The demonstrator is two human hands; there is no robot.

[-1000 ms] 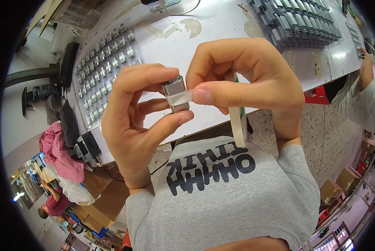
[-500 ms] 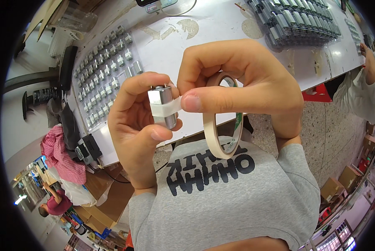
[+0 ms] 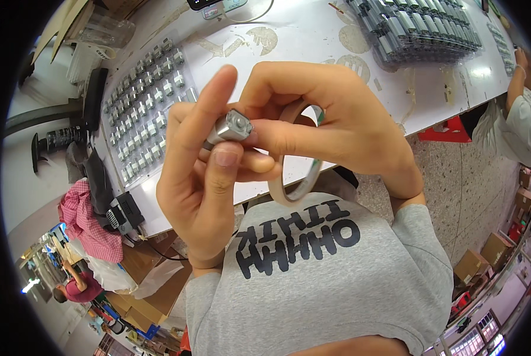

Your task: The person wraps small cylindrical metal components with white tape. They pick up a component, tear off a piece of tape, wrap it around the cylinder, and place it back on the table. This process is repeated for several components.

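Pinched between the thumb and fingers of my left hand [image 3: 197, 184] is a small silver motor [image 3: 234, 126], tilted so that one end faces up toward me. The left index finger sticks up past it. My right hand [image 3: 342, 118] is closed, with a roll of masking tape [image 3: 277, 188] hanging from its curled fingers. Its thumb tip presses against the motor's side. Fingers hide most of the motor's body and any tape strip on it. Both hands are held above the table's near edge.
A clear plastic tray [image 3: 138, 115] with rows of similar motors lies at left on the white table [image 3: 301, 35]. Stacked trays of motors [image 3: 419, 32] stand at the far right. A co-worker's arm [image 3: 517, 80] shows at the right edge. A phone-like device with a cable [image 3: 224, 7] lies at the back.
My left hand has turned the motor from upright to tilted, its end now toward me. The left index finger has lifted off. The tape roll has shifted slightly left and up.
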